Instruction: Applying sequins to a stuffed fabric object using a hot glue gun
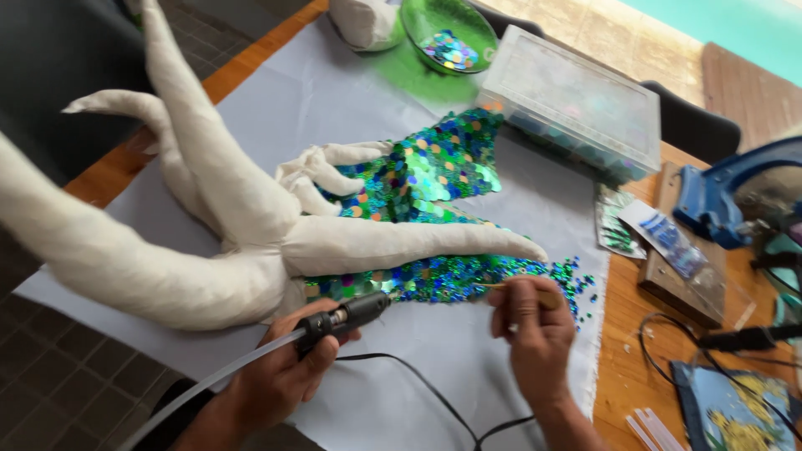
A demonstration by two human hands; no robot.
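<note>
Landmark: a white fabric-wrapped figure (251, 225) is laid on grey cloth (418, 384) on the table (643, 367).
Left hand (288, 367): clenched around a black glue gun (342, 317), whose nozzle is pointed at the figure's sequinned underside.
Right hand (535, 330): a thin wooden stick (522, 288) is pinched, its tip held against the sequin strip (434, 280) just below the figure's limb.
Sequins: a second patch (426, 167) is seen above that limb.
Behind the figure: a green bowl (434, 21) and a clear plastic box (576, 100).
</note>
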